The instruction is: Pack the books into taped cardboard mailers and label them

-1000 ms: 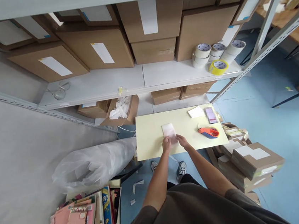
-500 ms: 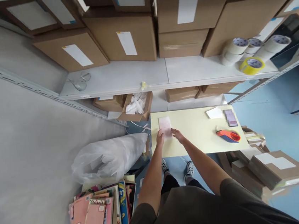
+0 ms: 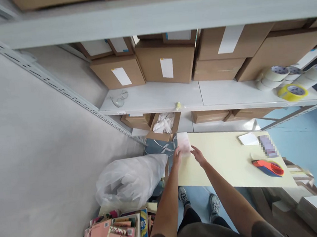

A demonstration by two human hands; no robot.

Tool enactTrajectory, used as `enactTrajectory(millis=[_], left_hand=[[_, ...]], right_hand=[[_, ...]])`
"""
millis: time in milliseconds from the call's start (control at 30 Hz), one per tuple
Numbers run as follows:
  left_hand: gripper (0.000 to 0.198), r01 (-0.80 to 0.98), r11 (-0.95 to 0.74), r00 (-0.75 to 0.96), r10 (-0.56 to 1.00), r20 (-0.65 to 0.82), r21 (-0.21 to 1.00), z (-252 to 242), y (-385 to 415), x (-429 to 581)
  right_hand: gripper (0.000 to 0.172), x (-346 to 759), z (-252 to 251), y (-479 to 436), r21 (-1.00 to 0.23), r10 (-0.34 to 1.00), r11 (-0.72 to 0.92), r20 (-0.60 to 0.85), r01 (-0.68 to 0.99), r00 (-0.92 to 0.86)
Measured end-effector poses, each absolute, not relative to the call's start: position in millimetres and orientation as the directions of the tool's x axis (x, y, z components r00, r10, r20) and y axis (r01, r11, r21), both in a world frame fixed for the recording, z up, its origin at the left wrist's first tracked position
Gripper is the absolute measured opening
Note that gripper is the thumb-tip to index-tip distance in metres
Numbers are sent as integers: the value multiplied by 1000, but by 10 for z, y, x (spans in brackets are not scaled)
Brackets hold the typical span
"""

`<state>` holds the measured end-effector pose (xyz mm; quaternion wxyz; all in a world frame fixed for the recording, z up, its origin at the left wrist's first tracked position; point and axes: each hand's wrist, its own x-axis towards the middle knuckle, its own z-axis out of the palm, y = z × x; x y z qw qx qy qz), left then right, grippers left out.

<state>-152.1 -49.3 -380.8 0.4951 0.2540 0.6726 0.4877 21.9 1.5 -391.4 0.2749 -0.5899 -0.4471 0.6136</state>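
A small pale pink packet [image 3: 183, 142] rests at the far left corner of the cream table [image 3: 225, 160]. My left hand [image 3: 177, 157] touches the packet's near left edge, fingers closed against it. My right hand [image 3: 198, 155] sits just right of the packet with its fingers stretched out, holding nothing. An orange and blue tape dispenser [image 3: 268, 167], a white pad [image 3: 248, 138] and a phone [image 3: 267, 146] lie at the table's right end.
A grey shelf [image 3: 201, 99] holds cardboard boxes [image 3: 166, 60] and tape rolls [image 3: 290, 78]. An open box of white scraps [image 3: 163, 124] sits under it. A full clear plastic bag [image 3: 131, 180] and a stack of books [image 3: 117, 236] are at my left.
Both hands slid the packet leftward across the table to its far left corner. The view swung left and up, so the tape dispenser and boxes shifted right.
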Motion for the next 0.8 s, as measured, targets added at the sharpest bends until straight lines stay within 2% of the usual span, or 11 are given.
enactTrajectory(millis=[100,233,400,533,633,800], left_hand=[[46,-175,407,-412,797,-442,897,-3609,-790,-1396],[49,-144,386,-493,771,-404,911,-3341,-1236,-1156],[58,-90,328,-633,710,-308,940,-3136,-1883,-869],[51,-73,324,-751,605,-266,943,-3029,-2559,-750],[49,-72,316,-838,496,-230,946,-2868,-3170,-734],[51,-124,246,-936,294,-196,961,-2532,-4229,-720]], right_hand=[[85,380,-3718,-228,-874,855,-458,-483,164,-191],[89,536,-3480,-551,-900,857,-417,-436,130,-275],[83,615,-3333,-887,-943,840,-295,-332,151,-428],[76,572,-3278,-1152,-970,805,-201,-243,137,-542],[74,457,-3171,-1430,-981,737,-148,-193,124,-648],[73,209,-2845,-2098,-990,546,-59,-141,130,-826]])
